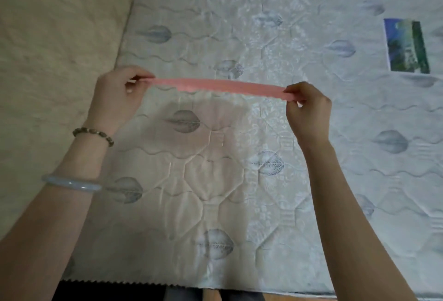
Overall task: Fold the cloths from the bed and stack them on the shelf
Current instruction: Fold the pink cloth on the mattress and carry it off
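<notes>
Pink cloth [215,86] is stretched above the mattress [311,180], one end pinched by the left hand [117,94], the other by the right hand [309,108]. It looks thin, light and limp, so the corners seem the surest hold.
</notes>
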{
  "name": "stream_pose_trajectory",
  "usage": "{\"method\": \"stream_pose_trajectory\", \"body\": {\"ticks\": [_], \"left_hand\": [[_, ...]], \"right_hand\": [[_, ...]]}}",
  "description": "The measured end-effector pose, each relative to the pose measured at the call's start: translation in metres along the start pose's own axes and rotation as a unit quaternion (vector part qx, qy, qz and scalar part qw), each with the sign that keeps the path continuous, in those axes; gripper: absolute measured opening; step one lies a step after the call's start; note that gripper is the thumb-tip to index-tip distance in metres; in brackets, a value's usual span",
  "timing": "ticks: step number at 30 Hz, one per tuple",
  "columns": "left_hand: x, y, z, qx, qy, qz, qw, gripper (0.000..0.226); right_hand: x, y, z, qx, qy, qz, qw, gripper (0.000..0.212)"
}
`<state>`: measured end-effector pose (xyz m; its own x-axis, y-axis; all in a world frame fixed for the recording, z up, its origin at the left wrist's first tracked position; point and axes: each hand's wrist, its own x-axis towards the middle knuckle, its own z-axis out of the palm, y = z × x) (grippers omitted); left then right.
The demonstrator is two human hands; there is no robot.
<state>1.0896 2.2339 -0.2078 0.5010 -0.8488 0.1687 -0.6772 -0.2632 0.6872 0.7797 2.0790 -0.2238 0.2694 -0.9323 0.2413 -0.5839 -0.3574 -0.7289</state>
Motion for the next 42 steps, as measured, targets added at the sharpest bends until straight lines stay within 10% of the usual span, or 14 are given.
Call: {"method": "stream_pose_trajectory", "body": {"ticks": [6, 17, 19, 22, 27, 42], "left_hand": [[-0.092, -0.066, 0.061, 0.013, -0.123, -0.067, 0.990, 0.039], [-0.231, -0.145, 0.130, 0.112, -0.345, -0.106, 0.926, 0.008], [-0.236, -0.153, 0.132, 0.103, -0.377, -0.095, 0.916, 0.033], [-0.228, -0.159, 0.135, 0.090, -0.367, -0.089, 0.922, 0.050], [-0.186, -0.156, 0.155, 0.107, -0.242, -0.088, 0.960, 0.007], [-0.159, -0.171, 0.199, 0.226, -0.225, -0.031, 0.947, 0.022]], "right_hand": [[-0.086, 0.063, 0.029, -0.031, -0.111, 0.080, 0.990, 0.035], [-0.250, 0.153, 0.070, -0.110, -0.390, 0.221, 0.887, 0.046], [-0.262, 0.156, 0.069, -0.109, -0.410, 0.219, 0.879, 0.051], [-0.257, 0.159, 0.071, -0.145, -0.355, 0.190, 0.904, 0.051], [-0.217, 0.159, 0.095, -0.153, -0.217, 0.158, 0.951, 0.027], [-0.197, 0.183, 0.127, -0.171, -0.207, 0.191, 0.944, 0.013]]}}
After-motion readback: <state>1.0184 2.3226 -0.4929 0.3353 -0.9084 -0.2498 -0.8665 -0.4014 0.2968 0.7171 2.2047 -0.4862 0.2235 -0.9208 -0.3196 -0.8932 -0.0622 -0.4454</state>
